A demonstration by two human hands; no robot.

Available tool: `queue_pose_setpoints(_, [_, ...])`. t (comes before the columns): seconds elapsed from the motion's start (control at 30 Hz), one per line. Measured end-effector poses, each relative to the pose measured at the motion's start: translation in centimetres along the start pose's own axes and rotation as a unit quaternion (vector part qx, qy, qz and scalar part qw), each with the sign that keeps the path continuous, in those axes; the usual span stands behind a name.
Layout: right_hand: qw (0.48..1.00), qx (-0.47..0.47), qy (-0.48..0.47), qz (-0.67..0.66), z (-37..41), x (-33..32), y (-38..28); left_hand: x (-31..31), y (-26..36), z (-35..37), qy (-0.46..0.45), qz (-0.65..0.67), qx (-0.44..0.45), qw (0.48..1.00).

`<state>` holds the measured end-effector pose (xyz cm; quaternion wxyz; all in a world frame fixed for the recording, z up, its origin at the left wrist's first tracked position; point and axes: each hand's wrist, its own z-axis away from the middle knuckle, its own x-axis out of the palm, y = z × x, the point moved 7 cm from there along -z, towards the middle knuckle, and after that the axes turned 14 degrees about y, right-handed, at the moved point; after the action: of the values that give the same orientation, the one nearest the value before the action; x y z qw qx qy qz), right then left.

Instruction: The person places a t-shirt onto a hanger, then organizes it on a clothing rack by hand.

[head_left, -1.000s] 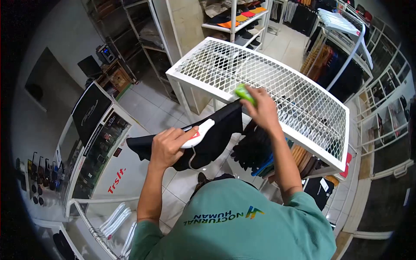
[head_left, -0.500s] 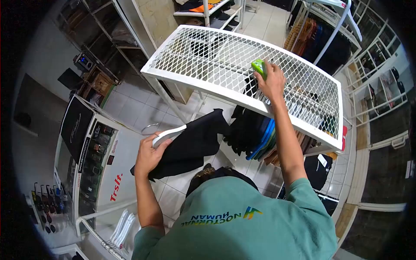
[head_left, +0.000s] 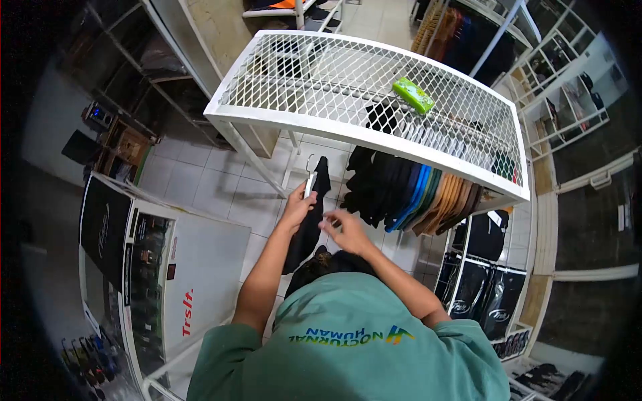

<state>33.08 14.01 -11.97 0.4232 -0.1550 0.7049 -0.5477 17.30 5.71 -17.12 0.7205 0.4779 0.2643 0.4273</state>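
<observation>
The garment (head_left: 305,242) is black, its hanger (head_left: 308,185) white

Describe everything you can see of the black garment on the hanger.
The black garment is soft dark cloth, hanging limp and narrow from a white hanger with a wire hook. The left hand grips the hanger; the right hand is at the cloth, contact unclear. It hangs beside the clothes row under the mesh shelf.

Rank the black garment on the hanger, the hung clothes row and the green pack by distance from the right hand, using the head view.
1. black garment: nearest, just left of the right hand.
2. hung clothes row: up and to the right, under the mesh rack.
3. green pack: farthest, lying on top of that rack.
</observation>
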Motion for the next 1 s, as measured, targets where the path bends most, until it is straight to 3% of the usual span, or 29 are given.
queue_pose_setpoints(0.07, [0.984,0.142,-0.093,-0.047,2.1,3.8,3.6,2.1,-1.1,-1.6,-0.018,0.068,-0.032,0.997])
queue_pose_setpoints(0.17, [0.979,0.18,-0.07,-0.063,3.3,5.4,5.4,4.9,-2.3,-4.1,-0.03,0.132,-0.01,0.991])
queue_pose_setpoints(0.23, [0.958,0.262,0.007,-0.114,3.6,4.9,6.9,6.6,-1.8,-4.9,-0.043,0.132,-0.011,0.99])
queue_pose_setpoints(0.4, [0.958,0.203,0.082,-0.184,2.0,4.9,10.4,10.0,-1.0,-6.9,-0.083,0.175,0.038,0.98])
queue_pose_setpoints(0.43, [0.944,0.211,0.094,-0.235,1.5,4.8,11.1,10.4,-0.4,-7.0,-0.048,0.104,0.102,0.988])
queue_pose_setpoints(0.47, [0.927,0.219,0.106,-0.287,1.1,4.8,11.9,10.8,-0.4,-6.9,-0.052,0.102,0.103,0.988])
queue_pose_setpoints(0.53, [0.927,0.214,0.117,-0.285,-0.2,3.6,11.4,10.6,2.0,-5.2,-0.006,-0.102,0.242,0.965])
queue_pose_setpoints(0.57, [0.935,0.206,0.131,-0.257,-1.0,2.9,11.5,10.4,2.9,-4.2,-0.013,-0.176,0.255,0.951])
queue_pose_setpoints(0.67, [0.95,0.204,0.124,-0.2,-4.0,0.6,11.5,10.4,-1.9,-6.6,-0.047,-0.163,0.222,0.96])
queue_pose_setpoints(0.8, [0.962,0.179,0.136,-0.156,-7.4,-1.8,11.2,10.6,-3.3,-6.4,-0.087,-0.107,0.147,0.979])
queue_pose_setpoints(0.9, [0.96,0.158,0.123,-0.197,-9.8,-2.0,11.4,11.0,-2.2,-6.5,-0.093,-0.087,0.147,0.981])
queue_pose_setpoints(1.0, [0.967,0.147,0.137,-0.156,-11.5,-2.5,11.0,11.6,-1.1,-7.7,-0.09,-0.088,0.163,0.979])
